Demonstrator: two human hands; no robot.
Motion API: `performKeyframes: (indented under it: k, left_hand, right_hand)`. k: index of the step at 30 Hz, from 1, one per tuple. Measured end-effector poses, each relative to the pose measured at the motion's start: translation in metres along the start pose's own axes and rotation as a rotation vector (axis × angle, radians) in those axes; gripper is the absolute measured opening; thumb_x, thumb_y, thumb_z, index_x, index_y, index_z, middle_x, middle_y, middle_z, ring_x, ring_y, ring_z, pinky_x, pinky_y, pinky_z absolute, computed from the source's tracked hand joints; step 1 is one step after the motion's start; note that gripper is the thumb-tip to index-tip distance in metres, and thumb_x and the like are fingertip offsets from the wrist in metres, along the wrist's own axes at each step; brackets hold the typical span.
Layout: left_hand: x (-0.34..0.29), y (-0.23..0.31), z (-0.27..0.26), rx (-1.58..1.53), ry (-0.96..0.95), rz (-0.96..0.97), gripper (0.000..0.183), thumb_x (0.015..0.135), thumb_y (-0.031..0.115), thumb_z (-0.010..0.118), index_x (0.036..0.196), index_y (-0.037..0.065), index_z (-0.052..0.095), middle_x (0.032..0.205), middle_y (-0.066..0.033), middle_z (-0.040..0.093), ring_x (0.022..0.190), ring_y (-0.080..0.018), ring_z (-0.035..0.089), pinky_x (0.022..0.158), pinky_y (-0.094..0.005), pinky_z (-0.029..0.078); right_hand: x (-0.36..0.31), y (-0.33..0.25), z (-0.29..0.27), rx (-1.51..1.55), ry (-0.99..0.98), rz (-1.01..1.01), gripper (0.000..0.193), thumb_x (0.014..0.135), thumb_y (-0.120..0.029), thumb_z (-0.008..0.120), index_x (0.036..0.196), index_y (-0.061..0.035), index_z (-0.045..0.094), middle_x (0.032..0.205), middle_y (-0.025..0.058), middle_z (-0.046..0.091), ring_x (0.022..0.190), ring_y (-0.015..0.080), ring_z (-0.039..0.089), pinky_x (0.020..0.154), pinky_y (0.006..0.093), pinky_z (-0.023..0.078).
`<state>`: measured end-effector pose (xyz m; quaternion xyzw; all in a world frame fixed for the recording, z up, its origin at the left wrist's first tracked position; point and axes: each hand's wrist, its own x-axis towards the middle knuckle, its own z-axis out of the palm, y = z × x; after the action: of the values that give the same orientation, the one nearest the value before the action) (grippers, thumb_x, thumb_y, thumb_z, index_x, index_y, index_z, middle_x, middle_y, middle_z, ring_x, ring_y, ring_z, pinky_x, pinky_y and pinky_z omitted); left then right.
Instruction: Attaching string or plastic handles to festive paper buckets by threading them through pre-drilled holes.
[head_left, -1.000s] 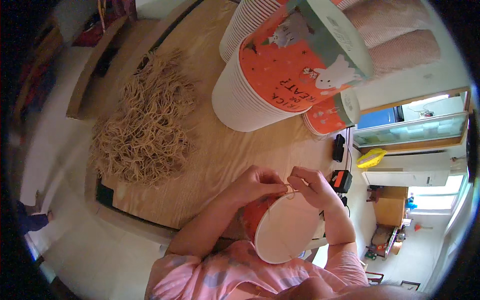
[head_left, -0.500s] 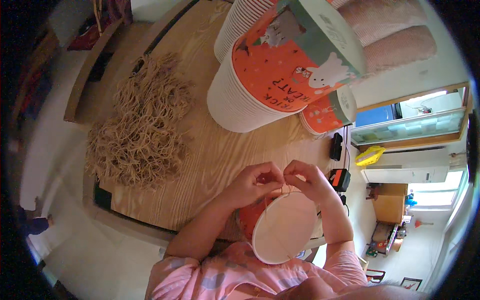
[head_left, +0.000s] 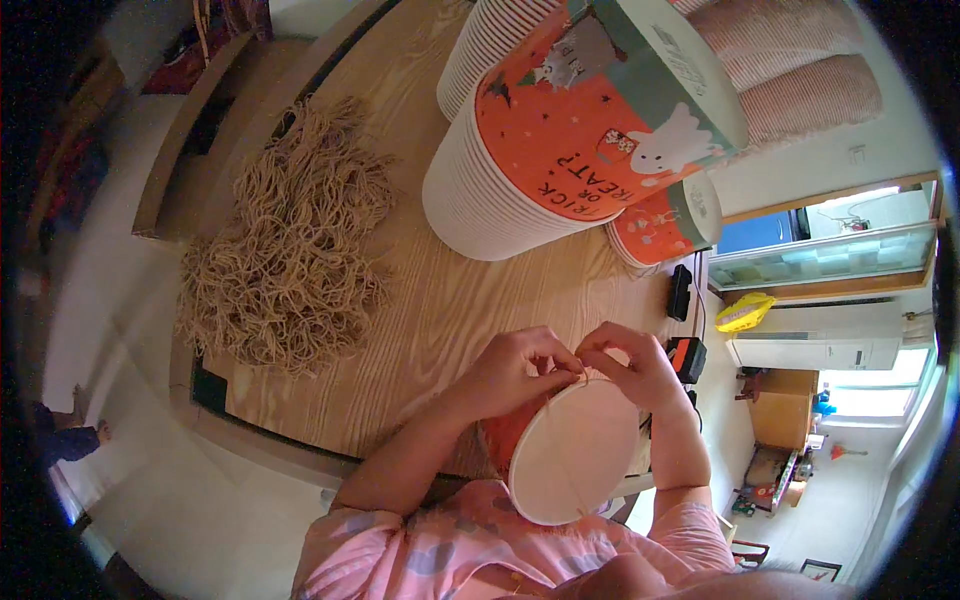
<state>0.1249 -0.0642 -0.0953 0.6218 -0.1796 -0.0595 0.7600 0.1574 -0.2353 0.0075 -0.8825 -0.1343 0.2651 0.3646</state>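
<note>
Left hand (head_left: 527, 371), right hand (head_left: 632, 368): fingertip grip pinching thin tan string (head_left: 586, 379) at rim of red-sided, white-faced round paper bucket (head_left: 572, 455), tilted before chest. Judged part-done: finished knot not discernible. Tangled tan string heap (head_left: 290, 260) lies unused on brown wood-grain desk (head_left: 440, 305).

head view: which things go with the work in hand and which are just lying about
Likely part of the work:
thin string pinched by left hand and right hand
red-and-white bucket just below them
tan string heap
stacked orange buckets

Probably just lying about:
yellow bag
orange-faced black box
slim black object
</note>
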Motion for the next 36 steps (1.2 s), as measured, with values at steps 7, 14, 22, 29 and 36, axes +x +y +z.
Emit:
performKeyframes:
  k: [7, 14, 22, 29, 36]
  left_hand:
    - [-0.002, 0.001, -0.002, -0.631, -0.107, -0.267, 0.014, 0.08, 0.016, 0.065, 0.086, 0.003, 0.061, 0.08, -0.0022, 0.061, 0.072, -0.0081, 0.056, 0.064, -0.0247, 0.047]
    - [-0.001, -0.007, -0.005, -0.937, -0.116, -0.407, 0.014, 0.084, 0.013, 0.061, 0.088, 0.0, 0.061, 0.082, -0.0059, 0.062, 0.071, -0.0098, 0.058, 0.066, -0.0228, 0.047]
    - [-0.001, -0.011, -0.008, -1.175, -0.146, -0.469, 0.018, 0.084, 0.014, 0.063, 0.091, -0.002, 0.064, 0.078, -0.0054, 0.062, 0.068, -0.0095, 0.057, 0.065, -0.0222, 0.047]
    - [-0.004, -0.015, -0.009, -1.045, -0.136, -0.428, 0.02, 0.083, 0.015, 0.063, 0.095, -0.001, 0.062, 0.082, -0.0053, 0.061, 0.072, -0.009, 0.058, 0.066, -0.0215, 0.047]
    - [-0.004, -0.005, -0.011, -0.829, -0.133, -0.348, 0.019, 0.082, 0.014, 0.063, 0.093, -0.001, 0.066, 0.082, -0.0012, 0.06, 0.071, -0.0055, 0.054, 0.062, -0.0188, 0.043]
  right_hand:
    - [-0.015, -0.017, 0.011, -0.143, 0.147, -0.117, 0.008, 0.077, -0.004, 0.066, 0.082, -0.0009, 0.061, 0.078, 0.0084, 0.06, 0.072, 0.02, 0.059, 0.066, 0.0295, 0.047]
    - [-0.016, -0.026, 0.023, -0.358, 0.332, -0.336, 0.011, 0.072, -0.005, 0.069, 0.08, -0.0053, 0.061, 0.077, 0.0077, 0.06, 0.07, 0.0251, 0.058, 0.063, 0.0344, 0.046]
    - [-0.018, -0.025, 0.026, -0.536, 0.407, -0.469, 0.016, 0.069, -0.006, 0.071, 0.081, -0.0078, 0.06, 0.078, 0.0057, 0.059, 0.071, 0.0234, 0.057, 0.063, 0.0341, 0.044]
    - [-0.016, -0.026, 0.019, -0.34, 0.314, -0.386, 0.016, 0.071, -0.002, 0.07, 0.085, -0.0056, 0.063, 0.079, 0.007, 0.06, 0.073, 0.0223, 0.059, 0.065, 0.0324, 0.046]
    - [-0.004, -0.021, 0.013, -0.009, 0.102, -0.279, 0.016, 0.068, 0.005, 0.07, 0.081, -0.0003, 0.063, 0.081, 0.0089, 0.062, 0.076, 0.0186, 0.059, 0.069, 0.0281, 0.046]
